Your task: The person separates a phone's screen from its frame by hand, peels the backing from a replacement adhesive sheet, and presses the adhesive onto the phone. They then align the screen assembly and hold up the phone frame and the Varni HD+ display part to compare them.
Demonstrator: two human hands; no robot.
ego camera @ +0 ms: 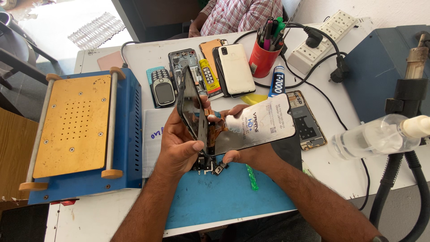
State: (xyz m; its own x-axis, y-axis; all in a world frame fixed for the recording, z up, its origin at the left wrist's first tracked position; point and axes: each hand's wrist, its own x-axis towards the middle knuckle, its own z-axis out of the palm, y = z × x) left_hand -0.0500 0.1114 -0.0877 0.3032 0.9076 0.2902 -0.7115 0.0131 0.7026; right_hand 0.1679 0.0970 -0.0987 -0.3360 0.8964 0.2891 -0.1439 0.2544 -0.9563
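My left hand (179, 145) grips a dark phone frame (191, 107), held upright on its edge above the blue work mat (215, 197). Beside it, my right hand (244, 154) holds a phone display panel (260, 127) with a silvery film on its face, tilted up to the right. An orange flex strip (218, 131) runs between the frame and the panel. Both pieces meet close to my thumbs, over small loose parts on the mat.
A blue heating machine with an orange perforated plate (74, 125) stands at left. Several phones and back covers (235, 67), glue tubes, a red pen cup (264, 56), a white power strip (322, 38) and a clear bottle (376, 136) lie around. Another person in a checked shirt (237, 15) sits across.
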